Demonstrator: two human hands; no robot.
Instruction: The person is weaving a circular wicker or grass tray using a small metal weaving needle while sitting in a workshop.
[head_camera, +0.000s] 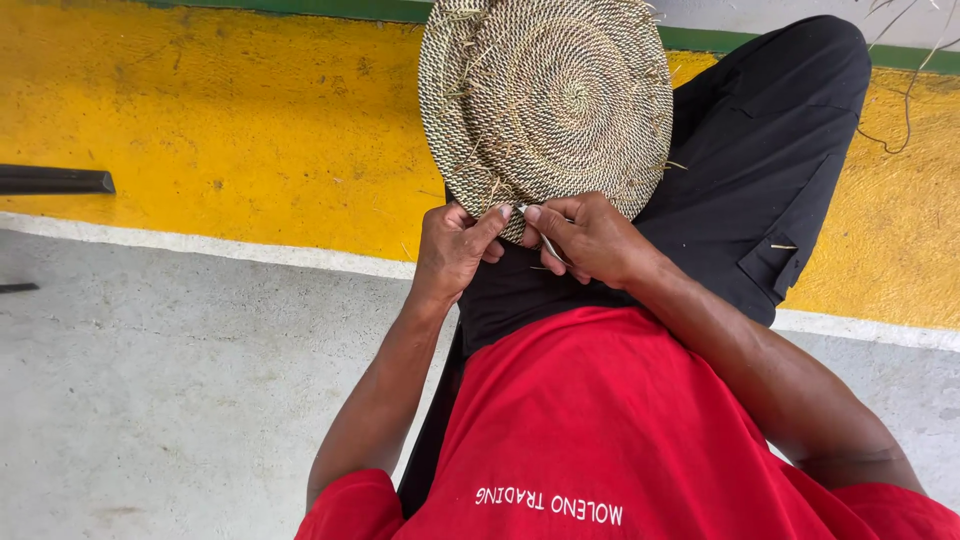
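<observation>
Open floor (180, 400) leftward; woven disc (545, 100) and knee (790, 130) ahead.

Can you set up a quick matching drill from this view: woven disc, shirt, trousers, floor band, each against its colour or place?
Things:
1. woven disc
2. shirt
3. trousers
4. floor band

Descriptions:
A. yellow, painted on the ground beyond the knees
B. red, at the bottom of the view
C. black, on the raised leg under the disc
D. tan and dark coiled weave, its near edge pinched by the left hand and the right hand

Pairs: 1-D, 2-B, 3-C, 4-A
</observation>
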